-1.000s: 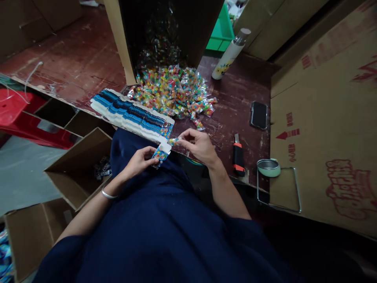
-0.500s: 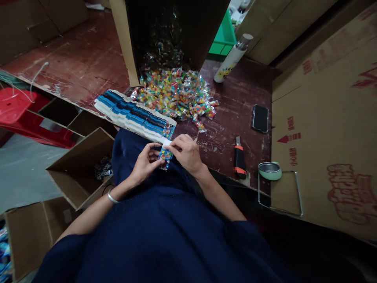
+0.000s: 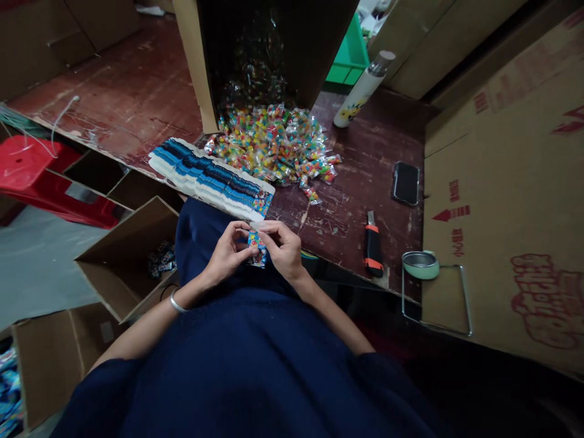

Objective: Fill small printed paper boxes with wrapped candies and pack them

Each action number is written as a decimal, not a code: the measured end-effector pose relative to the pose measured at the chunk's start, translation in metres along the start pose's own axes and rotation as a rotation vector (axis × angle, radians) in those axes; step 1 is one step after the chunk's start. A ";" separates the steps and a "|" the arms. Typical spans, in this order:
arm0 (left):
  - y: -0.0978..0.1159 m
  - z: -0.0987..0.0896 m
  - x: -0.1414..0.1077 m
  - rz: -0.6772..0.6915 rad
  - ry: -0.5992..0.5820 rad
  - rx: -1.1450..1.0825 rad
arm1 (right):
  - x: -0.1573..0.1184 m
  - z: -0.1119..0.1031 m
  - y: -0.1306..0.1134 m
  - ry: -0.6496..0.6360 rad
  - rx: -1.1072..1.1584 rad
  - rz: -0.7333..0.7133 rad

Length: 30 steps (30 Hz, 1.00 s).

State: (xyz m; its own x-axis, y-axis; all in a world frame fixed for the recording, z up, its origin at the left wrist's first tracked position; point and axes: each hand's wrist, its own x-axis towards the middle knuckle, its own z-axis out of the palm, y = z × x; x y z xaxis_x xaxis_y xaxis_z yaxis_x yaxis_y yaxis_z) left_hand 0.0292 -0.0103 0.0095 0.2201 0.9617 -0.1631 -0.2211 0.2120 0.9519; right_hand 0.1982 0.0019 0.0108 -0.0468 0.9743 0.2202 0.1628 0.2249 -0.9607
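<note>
Over my lap, a small blue printed packet with a white top is held between my two hands. My left hand pinches its left side with thumb and fingers. The fingers of my right hand close on the white upper edge, with the thumb by the right side. Just beyond them, a long fanned row of blue and white packets lies along the table's front edge. Behind that row is a heap of small clear bags of colourful candy, spilling from a cardboard box lying open on its side.
On the dark red table to the right are a white bottle, a phone and a box cutter. A green bowl sits by a metal frame. Open cartons and a red stool are at left.
My right hand has moved slightly down and its fingers now lie flatter along the packet's top edge. The view has shifted a little; the left hand keeps its pinch.
</note>
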 end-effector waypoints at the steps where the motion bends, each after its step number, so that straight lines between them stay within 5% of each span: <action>1: 0.001 0.000 0.000 -0.009 0.010 -0.006 | 0.000 0.001 -0.001 0.026 0.021 0.010; 13: 0.006 -0.003 -0.006 0.049 -0.013 0.191 | 0.028 -0.010 -0.005 -0.098 0.124 0.288; 23: 0.011 -0.005 -0.006 0.009 -0.021 0.222 | 0.018 -0.006 -0.012 -0.143 0.069 0.100; 27: 0.034 -0.039 0.002 0.030 -0.059 0.479 | 0.025 -0.016 0.004 -0.158 -0.136 -0.003; 30: 0.060 -0.093 0.003 0.076 0.008 1.027 | 0.041 -0.022 0.026 -0.141 -0.428 -0.096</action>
State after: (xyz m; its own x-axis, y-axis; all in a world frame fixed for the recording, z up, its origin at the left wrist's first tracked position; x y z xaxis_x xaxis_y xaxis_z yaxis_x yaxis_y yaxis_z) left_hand -0.0715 0.0216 0.0422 0.2323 0.9684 -0.0912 0.6853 -0.0965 0.7218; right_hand 0.2226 0.0474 -0.0014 -0.2103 0.9448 0.2511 0.5424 0.3264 -0.7741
